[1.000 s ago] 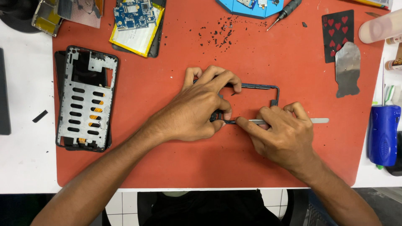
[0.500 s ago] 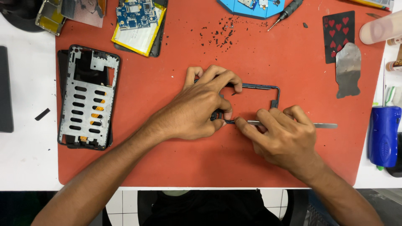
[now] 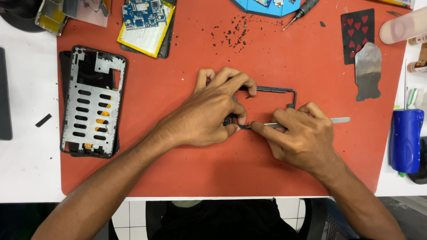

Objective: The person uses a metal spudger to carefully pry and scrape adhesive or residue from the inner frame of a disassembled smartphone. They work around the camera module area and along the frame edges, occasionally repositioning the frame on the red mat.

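Observation:
My left hand [image 3: 212,109] presses down on a thin dark phone frame [image 3: 279,90] lying in the middle of the red work mat [image 3: 187,169]; its fingers curl over the frame's top and left side. My right hand [image 3: 299,137] grips a flat metal pry tool [image 3: 339,120], whose tip meets the frame's lower edge right beside my left thumb. Most of the frame is hidden under both hands.
A metal phone chassis [image 3: 92,102] lies at the mat's left. A circuit board on a yellow battery [image 3: 146,22], black debris specks [image 3: 231,33], a screwdriver [image 3: 300,11], a heart playing card [image 3: 357,33], a metal scraper [image 3: 368,70] and a blue tool [image 3: 405,140] sit around.
My right hand and the pry tool shifted slightly along the frame's lower edge. My left hand keeps its hold.

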